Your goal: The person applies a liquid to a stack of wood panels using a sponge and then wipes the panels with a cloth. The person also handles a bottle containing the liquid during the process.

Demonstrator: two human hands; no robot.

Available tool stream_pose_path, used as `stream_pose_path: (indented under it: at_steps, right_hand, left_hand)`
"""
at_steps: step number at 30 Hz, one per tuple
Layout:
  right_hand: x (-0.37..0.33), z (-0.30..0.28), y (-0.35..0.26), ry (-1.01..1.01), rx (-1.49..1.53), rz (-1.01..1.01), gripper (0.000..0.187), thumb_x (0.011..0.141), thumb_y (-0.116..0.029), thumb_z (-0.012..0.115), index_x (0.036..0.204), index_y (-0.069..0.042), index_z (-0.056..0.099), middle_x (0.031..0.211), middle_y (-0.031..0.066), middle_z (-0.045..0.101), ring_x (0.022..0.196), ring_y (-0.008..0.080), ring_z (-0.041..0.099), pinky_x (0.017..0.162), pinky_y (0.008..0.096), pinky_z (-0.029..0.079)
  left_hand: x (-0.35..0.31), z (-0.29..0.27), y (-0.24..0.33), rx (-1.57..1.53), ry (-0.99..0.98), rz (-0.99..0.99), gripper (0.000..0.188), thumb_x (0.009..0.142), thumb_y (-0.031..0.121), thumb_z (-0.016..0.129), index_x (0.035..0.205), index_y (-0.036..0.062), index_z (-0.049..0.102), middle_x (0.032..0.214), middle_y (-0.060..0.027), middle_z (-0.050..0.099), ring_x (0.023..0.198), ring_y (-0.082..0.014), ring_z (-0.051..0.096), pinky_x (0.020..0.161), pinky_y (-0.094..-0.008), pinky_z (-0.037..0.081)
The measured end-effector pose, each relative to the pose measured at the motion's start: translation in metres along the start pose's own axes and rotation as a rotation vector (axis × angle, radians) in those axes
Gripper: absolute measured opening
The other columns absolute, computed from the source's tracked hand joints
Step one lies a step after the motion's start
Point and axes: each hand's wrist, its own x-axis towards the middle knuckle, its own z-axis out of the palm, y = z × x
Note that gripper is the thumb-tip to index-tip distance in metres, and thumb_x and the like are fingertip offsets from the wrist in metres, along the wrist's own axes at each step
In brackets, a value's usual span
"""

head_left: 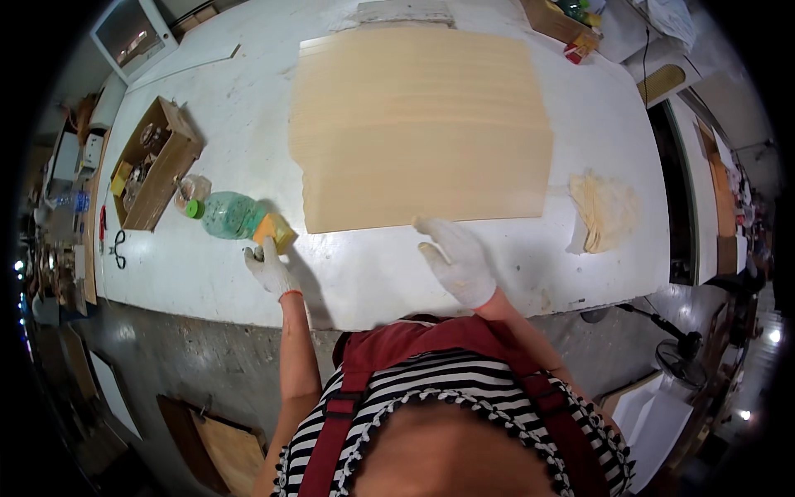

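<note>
Striped top (431,364) filled six o'clock; tan sheet (422,137) lay flat at twelve, placement seemingly done, remainder unclear. Right hand (462,267), thumb apart, neared its edge; left hand (272,275), grip uncertain, overlapped yellow block (279,225) at nine.

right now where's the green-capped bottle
The bottle is left in the head view, between the wooden box and yellow block by the left hand.

- Two gloved hands (272,273) (462,267)
- At least one tan veneer sheet (422,132)
- One green-capped bottle (233,214)
- One yellow sponge (272,226)
- One pair of scissors (121,258)
- Two open boxes (171,182) (553,23) on the counter (381,277)
- One black fan (681,364)
</note>
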Motion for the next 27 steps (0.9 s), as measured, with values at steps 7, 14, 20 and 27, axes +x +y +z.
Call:
stream_pose_path:
  at_steps: [7,14,20,27]
  right_hand:
    - [-0.005,0.030,0.001,-0.113,0.177,0.033,0.034,0.083,-0.010,0.065,0.116,-0.005,0.061,0.112,0.0132,0.064,0.101,0.0299,0.061,0.086,0.0368,0.050]
    - [-0.001,0.046,-0.001,-0.271,0.316,0.195,0.033,0.084,-0.007,0.063,0.117,-0.002,0.061,0.113,0.0124,0.065,0.105,0.0251,0.062,0.087,0.0343,0.051]
    - [0.006,0.061,-0.004,-0.299,0.554,0.346,0.057,0.084,-0.010,0.065,0.136,-0.001,0.044,0.127,0.0157,0.057,0.114,0.0243,0.058,0.088,0.0338,0.051]
    - [0.039,0.050,-0.033,-0.190,0.915,0.499,0.068,0.085,-0.009,0.064,0.141,0.007,0.030,0.134,0.0160,0.048,0.124,0.0198,0.047,0.103,0.0316,0.038]
  left_hand:
    - [0.010,-0.021,-0.018,0.098,-0.188,0.032,0.086,0.083,0.024,0.071,0.143,-0.0124,0.022,0.124,-0.0172,0.050,0.106,-0.0211,0.052,0.090,-0.0294,0.043]
    - [-0.029,-0.016,0.016,-0.023,-0.271,-0.076,0.090,0.076,0.004,0.074,0.145,-0.0087,0.017,0.113,-0.0139,0.058,0.096,-0.0168,0.058,0.082,-0.0266,0.049]
    - [-0.068,-0.015,0.049,-0.310,-0.300,-0.097,0.092,0.078,0.001,0.069,0.148,-0.0045,0.008,0.123,-0.0183,0.050,0.111,-0.0234,0.054,0.093,-0.0336,0.047]
    - [-0.127,0.044,0.105,-0.636,-0.719,-0.124,0.102,0.074,-0.004,0.070,0.149,-0.0002,0.001,0.130,-0.0167,0.039,0.118,-0.0242,0.049,0.099,-0.0352,0.043]
